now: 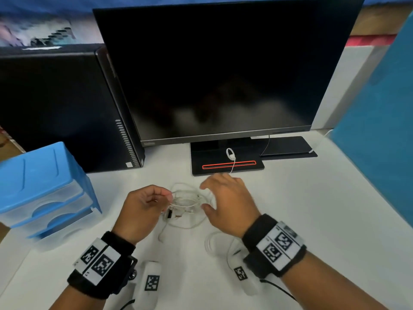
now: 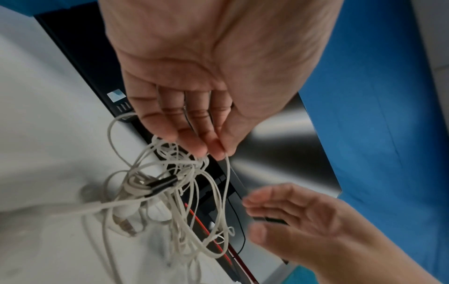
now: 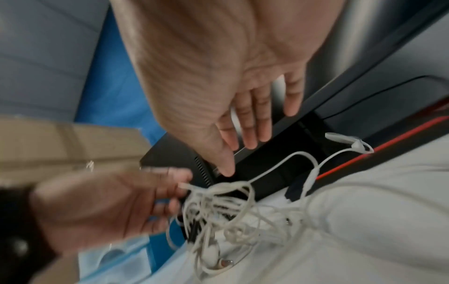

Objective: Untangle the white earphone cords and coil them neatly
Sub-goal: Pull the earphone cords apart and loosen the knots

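My left hand (image 1: 143, 209) holds the tangled white earphone cords (image 1: 186, 203) just above the white desk (image 1: 301, 209), in front of the monitor stand (image 1: 226, 163). In the left wrist view my thumb and fingertips (image 2: 218, 148) pinch one strand near the top of the tangle, and the rest of the bundle (image 2: 170, 192) hangs below in loose loops with a dark plug and pale earbud pieces caught in the middle. Some loops trail down onto the desk toward me.

My right hand (image 1: 228, 202) is just beside the tangle on its right, fingers spread and relaxed, gripping nothing. In the right wrist view those fingers (image 3: 252, 123) reach out straight above the cords (image 3: 226, 215), and I cannot tell whether any fingertip touches a strand. One cord runs away from the bundle toward the stand, where a white earbud (image 1: 230, 153) lies on the black base just above its red-outlined slot.

A dark monitor (image 1: 223, 70) stands behind, with a black computer tower (image 1: 67, 108) to its left. A blue drawer unit (image 1: 44, 186) with clear drawers sits at the left edge of the desk. Both my wrists wear black bands with black-and-white marker tags, and two small white marker-tagged pieces lie on the desk near my forearms.
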A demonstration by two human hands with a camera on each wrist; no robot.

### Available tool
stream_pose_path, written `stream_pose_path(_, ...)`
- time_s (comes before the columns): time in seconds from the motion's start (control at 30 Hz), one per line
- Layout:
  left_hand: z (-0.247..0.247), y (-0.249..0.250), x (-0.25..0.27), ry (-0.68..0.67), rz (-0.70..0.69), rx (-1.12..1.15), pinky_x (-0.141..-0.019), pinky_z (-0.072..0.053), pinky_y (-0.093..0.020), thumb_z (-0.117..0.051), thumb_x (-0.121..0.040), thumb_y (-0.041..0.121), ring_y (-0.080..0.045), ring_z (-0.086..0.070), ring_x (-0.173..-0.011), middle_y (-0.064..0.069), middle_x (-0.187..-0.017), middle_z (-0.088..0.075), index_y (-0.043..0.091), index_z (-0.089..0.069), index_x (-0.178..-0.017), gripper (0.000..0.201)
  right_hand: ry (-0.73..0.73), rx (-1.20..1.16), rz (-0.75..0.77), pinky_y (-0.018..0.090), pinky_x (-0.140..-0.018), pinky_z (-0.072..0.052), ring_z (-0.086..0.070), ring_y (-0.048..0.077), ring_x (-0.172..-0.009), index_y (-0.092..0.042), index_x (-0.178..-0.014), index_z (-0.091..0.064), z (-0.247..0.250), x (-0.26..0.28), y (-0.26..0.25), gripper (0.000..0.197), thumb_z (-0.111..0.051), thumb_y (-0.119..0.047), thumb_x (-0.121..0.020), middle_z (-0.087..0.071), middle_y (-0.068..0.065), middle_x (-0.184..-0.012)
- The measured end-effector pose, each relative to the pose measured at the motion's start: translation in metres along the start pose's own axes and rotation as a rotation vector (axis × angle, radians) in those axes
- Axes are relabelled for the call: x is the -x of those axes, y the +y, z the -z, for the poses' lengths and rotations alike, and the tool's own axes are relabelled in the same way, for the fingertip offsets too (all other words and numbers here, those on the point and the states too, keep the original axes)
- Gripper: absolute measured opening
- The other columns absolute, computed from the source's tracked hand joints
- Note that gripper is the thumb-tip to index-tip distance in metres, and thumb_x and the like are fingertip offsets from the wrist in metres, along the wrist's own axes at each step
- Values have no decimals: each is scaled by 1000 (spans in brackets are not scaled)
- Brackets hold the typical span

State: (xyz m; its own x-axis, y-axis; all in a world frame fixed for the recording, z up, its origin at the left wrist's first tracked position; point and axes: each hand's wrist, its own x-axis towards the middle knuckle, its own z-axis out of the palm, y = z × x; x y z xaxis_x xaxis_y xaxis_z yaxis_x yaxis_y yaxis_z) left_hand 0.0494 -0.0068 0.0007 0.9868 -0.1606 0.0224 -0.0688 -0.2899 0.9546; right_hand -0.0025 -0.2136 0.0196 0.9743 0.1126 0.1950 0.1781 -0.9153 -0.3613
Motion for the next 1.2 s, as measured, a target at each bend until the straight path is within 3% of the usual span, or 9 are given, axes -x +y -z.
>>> stream_pose_path(0.23, 3, 19, 5, 44, -109, 43, -58, -48, -14, -68, -86, 0, -8, -62, -63, -3, -74, -73, 15, -75, -84, 17, -86, -259, 52, 33, -82, -47, -62, 17, -88, -27, -93, -70, -15, -21, -9, 10, -63, -32, -88, -71, -7, -88)
stream_pose_path(0.37, 1, 34, 16, -174, -244, -16, -71, -50, -20, -75, -79, 24, -18, -59, -72, 1, -76, -70, 28, -76, -98, 19, -128, -517, 40, 41, -68, -57, -66, 19, -68, -18, -89, -75, 17, -23, -11, 22, -55, -21, -96, -71, 1, -74)
stream_pose_path(0.53, 0, 37, 16, -24, -335, -125, -70, -44, -24, -74, -82, 28, -11, -56, -73, 8, -77, -68, 32, -75, -77, 7, -238, -449, -2, 27, -75, -57, -73, 14, -78, -16, -80, -73, 52, -23, -7, 46, -44, -47, -97, -72, -3, -117)
stream_pose_path(0.63, -3, 47, 22, -62, -313, -44, -83, -46, -28, -74, -81, 38, -9, -63, -97, 12, -99, -69, 30, -68, -87, 12, -159, -430, -9, 35, -84, -56, -70, 10, -81, -24, -75, -69, 67, -19, -8, 46, -39, -53, -95, -71, -3, -120)
stream_pose_path(0.7, -14, 59, 29, -175, -326, 75, -92, -48, -31, -76, -75, 39, -10, -64, -106, 9, -108, -70, 27, -62, -104, 34, -114, -372, -4, 44, -80, -55, -67, 23, -80, -17, -78, -70, 73, -18, -14, 46, -43, -52, -92, -73, 6, -99)
stream_pose_path(0.87, -53, 88, 34, -229, -214, 384, -63, -52, -24, -65, -89, 3, -19, -66, -68, -16, -79, -70, 14, -56, -105, 22, 153, -276, -87, 33, -56, -52, -57, 12, -54, -19, -55, -66, 91, -14, -29, 25, -68, -37, -73, -63, 0, -56)
stream_pose_path(0.97, -56, 87, 23, -210, -206, 155, -59, -45, -22, -61, -91, 6, -10, -60, -58, -14, -71, -69, 15, -65, -88, 10, 280, -314, -145, 25, -50, -39, -40, 11, -42, -12, -50, -56, 103, -10, -16, 41, -72, -35, -79, -46, -4, -41)
stream_pose_path(1.03, -53, 77, 19, -217, -263, -122, -61, -47, -25, -63, -87, 12, -6, -60, -62, 3, -74, -70, 23, -67, -79, 14, 349, -450, -179, 27, -52, -37, -33, 15, -44, -3, -51, -48, 110, -3, -4, 48, -71, -30, -83, -37, 1, -43)
stream_pose_path(1.2, -39, 64, 29, -210, -271, -282, -72, -55, -27, -75, -79, 25, -6, -65, -76, 14, -84, -69, 32, -65, -89, 16, 381, -709, -230, 22, -49, -32, -30, 15, -50, 15, -59, -42, 106, 23, 18, 47, -70, -11, -85, -35, 8, -50)
